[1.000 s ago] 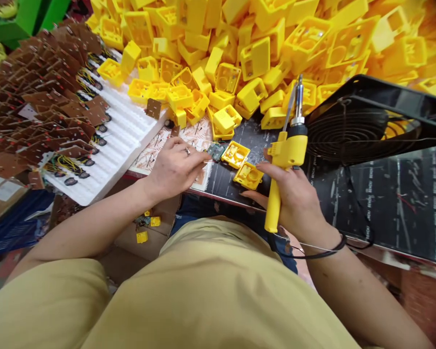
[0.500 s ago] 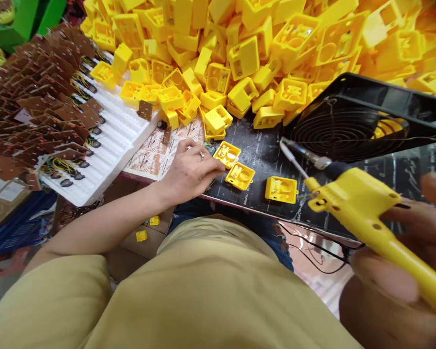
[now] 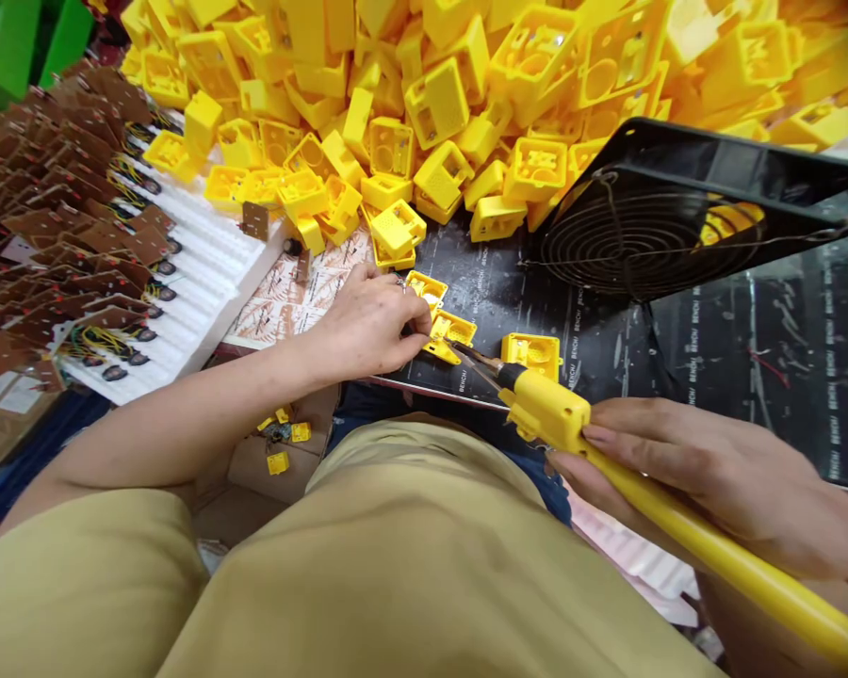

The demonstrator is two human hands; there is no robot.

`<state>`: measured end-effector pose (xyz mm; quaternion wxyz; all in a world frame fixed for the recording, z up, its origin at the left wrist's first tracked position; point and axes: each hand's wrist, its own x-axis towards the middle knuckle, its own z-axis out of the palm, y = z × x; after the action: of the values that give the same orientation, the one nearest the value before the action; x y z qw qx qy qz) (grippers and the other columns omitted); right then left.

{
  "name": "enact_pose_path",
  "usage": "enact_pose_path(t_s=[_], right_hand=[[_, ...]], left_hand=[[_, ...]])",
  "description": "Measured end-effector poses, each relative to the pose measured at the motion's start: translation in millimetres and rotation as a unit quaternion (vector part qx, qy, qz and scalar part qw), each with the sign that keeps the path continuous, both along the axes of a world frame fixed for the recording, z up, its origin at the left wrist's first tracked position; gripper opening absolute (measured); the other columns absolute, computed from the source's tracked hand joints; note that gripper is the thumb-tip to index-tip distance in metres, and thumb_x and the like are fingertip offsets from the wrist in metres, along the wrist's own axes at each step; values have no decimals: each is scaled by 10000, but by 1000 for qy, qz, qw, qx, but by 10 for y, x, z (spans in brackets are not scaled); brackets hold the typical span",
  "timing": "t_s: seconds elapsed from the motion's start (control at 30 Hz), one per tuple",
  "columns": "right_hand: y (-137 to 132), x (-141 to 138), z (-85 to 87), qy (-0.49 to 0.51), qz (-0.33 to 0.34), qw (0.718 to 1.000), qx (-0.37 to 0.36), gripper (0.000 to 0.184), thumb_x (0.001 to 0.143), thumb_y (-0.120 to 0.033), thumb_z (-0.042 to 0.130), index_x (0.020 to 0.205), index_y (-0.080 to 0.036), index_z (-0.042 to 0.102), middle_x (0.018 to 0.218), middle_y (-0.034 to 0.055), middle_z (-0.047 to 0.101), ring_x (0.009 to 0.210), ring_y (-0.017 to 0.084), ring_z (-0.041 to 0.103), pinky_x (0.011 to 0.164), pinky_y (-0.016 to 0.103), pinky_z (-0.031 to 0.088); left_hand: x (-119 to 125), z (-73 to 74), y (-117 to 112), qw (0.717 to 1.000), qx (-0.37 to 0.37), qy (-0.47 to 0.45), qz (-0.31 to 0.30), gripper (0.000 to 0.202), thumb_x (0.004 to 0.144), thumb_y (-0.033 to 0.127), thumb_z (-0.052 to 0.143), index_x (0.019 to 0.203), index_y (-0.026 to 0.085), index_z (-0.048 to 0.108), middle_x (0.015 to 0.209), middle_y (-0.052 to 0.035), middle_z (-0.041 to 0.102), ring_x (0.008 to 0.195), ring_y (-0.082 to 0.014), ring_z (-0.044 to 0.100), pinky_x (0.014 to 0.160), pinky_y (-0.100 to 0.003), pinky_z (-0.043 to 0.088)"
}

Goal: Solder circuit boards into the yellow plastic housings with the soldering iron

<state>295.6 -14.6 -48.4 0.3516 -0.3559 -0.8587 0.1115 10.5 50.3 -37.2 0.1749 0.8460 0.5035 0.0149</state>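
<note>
My left hand [image 3: 374, 320] has its fingers curled together at the left edge of a small open yellow plastic casing [image 3: 459, 328] near the bench's front edge. Fingertip contact is partly hidden. A yellow soldering iron [image 3: 552, 407] is gripped in my right hand [image 3: 713, 461], its dark tip pointing left, at or just above the front of that casing. Another open casing [image 3: 424, 285] lies right behind, against the first. To the right, beyond the iron's nose, sits a third open casing [image 3: 533, 350].
A big heap of yellow casings [image 3: 431, 104] covers the back. A black fan [image 3: 628, 235] leans at the right. On the left, a white foam tray [image 3: 219, 273] carries many brown circuit boards [image 3: 63, 207] with wired round parts. A box below holds yellow pieces [image 3: 278, 462].
My right hand has brought the soldering iron left and down from beside the fan to the casing at my left hand. My left fingers have curled in more. The view has shifted slightly.
</note>
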Motion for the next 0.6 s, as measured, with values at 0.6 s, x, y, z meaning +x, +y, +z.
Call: enact_pose_path(t_s=[0.6], right_hand=[[112, 15, 177, -4, 32, 998, -59, 59, 918, -258, 636, 897, -257, 581, 754, -19, 652, 686, 131, 667, 645, 267, 567]], left_hand=[[72, 68, 87, 998, -23, 55, -23, 152, 760, 195, 579, 705, 205, 721, 732, 0, 718, 767, -184, 611, 870, -380, 328]])
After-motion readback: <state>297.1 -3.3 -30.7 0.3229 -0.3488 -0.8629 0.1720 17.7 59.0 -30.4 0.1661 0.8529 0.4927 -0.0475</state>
